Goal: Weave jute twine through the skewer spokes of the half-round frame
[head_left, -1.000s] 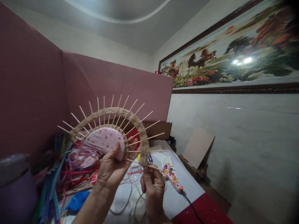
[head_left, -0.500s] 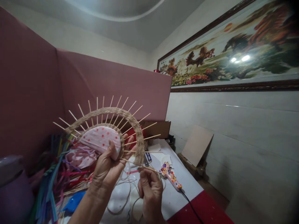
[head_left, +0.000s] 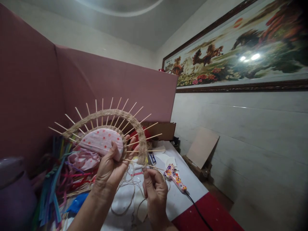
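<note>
Left hand [head_left: 109, 168] is clasping the weaving [head_left: 112, 112] above the table [head_left: 169, 202], thumb on its cloth [head_left: 97, 142], fingers half-spread behind, likely steadying it. Right hand [head_left: 155, 191] is pinching closed, apparently on twine [head_left: 133, 192], at the lower right end. Glue gun [head_left: 176, 180] is lying near the table's right edge.

Woven frame [head_left: 102, 141] shifted left, farther from glue gun [head_left: 175, 178].

My left hand [head_left: 112, 170] grips the polka-dot half-disc [head_left: 98, 142] of a stick-spoked weaving, thumb in front; my right hand [head_left: 155, 191] pinches twine [head_left: 138, 208] by the outer woven band's [head_left: 141, 141] lower end. A flower-patterned glue gun [head_left: 175, 177] lies on the table [head_left: 190, 189].
</note>
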Motion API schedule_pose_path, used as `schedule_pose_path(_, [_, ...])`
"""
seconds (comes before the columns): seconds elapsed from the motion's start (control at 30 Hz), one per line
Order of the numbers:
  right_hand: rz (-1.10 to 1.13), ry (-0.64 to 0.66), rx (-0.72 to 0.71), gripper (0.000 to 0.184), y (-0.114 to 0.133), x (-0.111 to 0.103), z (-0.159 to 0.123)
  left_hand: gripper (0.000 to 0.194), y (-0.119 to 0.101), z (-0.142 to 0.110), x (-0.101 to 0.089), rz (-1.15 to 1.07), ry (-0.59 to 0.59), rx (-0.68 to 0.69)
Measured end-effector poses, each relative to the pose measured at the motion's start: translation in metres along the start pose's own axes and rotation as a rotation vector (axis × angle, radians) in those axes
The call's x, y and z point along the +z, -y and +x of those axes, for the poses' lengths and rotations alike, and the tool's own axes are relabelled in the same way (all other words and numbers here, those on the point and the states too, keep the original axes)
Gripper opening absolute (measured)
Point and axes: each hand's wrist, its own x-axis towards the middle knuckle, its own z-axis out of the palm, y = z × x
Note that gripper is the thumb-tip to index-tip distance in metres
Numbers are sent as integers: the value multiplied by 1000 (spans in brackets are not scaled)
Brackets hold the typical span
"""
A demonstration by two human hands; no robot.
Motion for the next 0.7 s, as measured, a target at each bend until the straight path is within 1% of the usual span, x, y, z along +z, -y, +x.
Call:
schedule_pose_path(0.17, [-18, 19, -1, 24, -1, 0, 1, 44, 0, 2, -1, 2, -8, -16])
schedule_pose_path(0.33, [-39, -16, 3, 22, -1, -1, 5, 47, -2, 2, -1, 47, 5, -28])
schedule_pose_path(0.4, [-62, -14, -16, 21, -2, -2, 8, 46, -2, 2, -2, 65, 5, -35])
schedule_pose_path(0.5, [-140, 9, -85, 22, -2, -8, 14, 45, -5, 1, -1, 92, -11, -70])
schedule_pose_path(0.6, [-277, -38, -174, 19, 2, -16, 21, 42, -8, 0, 2, 134, -33, -77])
schedule_pose_path(0.7, [-471, -87, -339, 14, 11, -26, 27, 38, -10, -2, 7, 194, -72, -64])
